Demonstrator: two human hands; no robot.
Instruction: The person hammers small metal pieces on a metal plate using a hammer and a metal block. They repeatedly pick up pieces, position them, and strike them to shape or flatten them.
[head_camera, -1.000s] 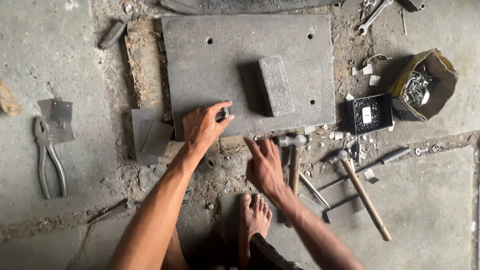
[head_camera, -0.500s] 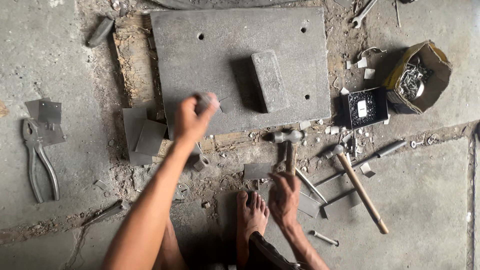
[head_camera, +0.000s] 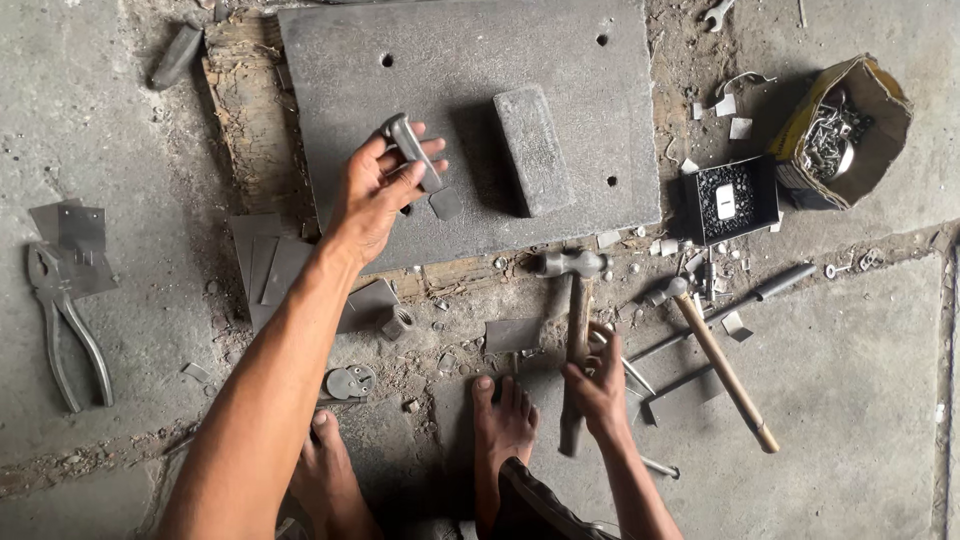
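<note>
a big grey metal plate (head_camera: 470, 200) with drilled holes fills the upper middle of the frame, lying on a worn wooden board (head_camera: 245, 110) whose edge shows at the plate's left. a rectangular grey block (head_camera: 535, 150) rests on the plate, right of centre.

the left hand (head_camera: 375, 195) is raised over the plate's left part, fingers closed around a small bent metal piece (head_camera: 418, 165) with a flat tab at its lower end; the piece sits above the plate, just left of the block.

the right hand (head_camera: 598, 385) is low in the middle of the frame, fingers wrapped around the wooden handle of a hammer (head_camera: 577, 310); the hammer's steel head lies on the ground touching the plate's lower edge. two bare feet (head_camera: 500, 420) stand at the bottom centre, just left of that hand.

a second hammer (head_camera: 718, 360) with a pale handle lies on the floor to the right, slanted. at upper right a torn cardboard bag (head_camera: 850, 130) holds metal bits, and a small black box (head_camera: 730, 200) of dark small parts sits just left of it. pliers (head_camera: 65, 330) lie at the far left, beside flat sheet-metal cutouts (head_camera: 270, 270) spread near the board's lower left corner. scraps and washers litter the dusty ground below the plate.
</note>
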